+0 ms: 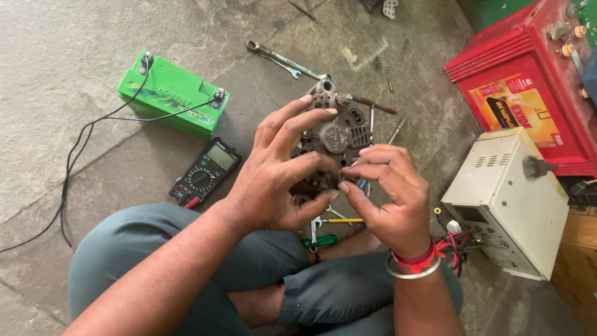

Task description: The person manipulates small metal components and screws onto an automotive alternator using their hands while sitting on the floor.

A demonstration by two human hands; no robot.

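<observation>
- Now my left hand (280, 177) wraps its spread fingers around the alternator (333, 140), held above my lap.
- My right hand (388, 193) pinches at its near edge.
- Green battery (174, 93) sits on the floor.

The alternator (333, 140) is dull grey metal, rough and dirty, with a darker cap that may be plastic. The floor (74, 50) is grey stone, matt and a bit bumpy. The green battery (173, 94) is smooth plastic with a soft shine. The red battery (528, 87) is shiny plastic too. The meter (206, 171) is black matt plastic. The cream box (507, 199) looks like painted metal, scuffed and dusty. The spanner (283, 60) is bright, smooth metal. The bangle (413, 272) is shiny metal. The trousers (155, 255) are soft grey cloth.
</observation>
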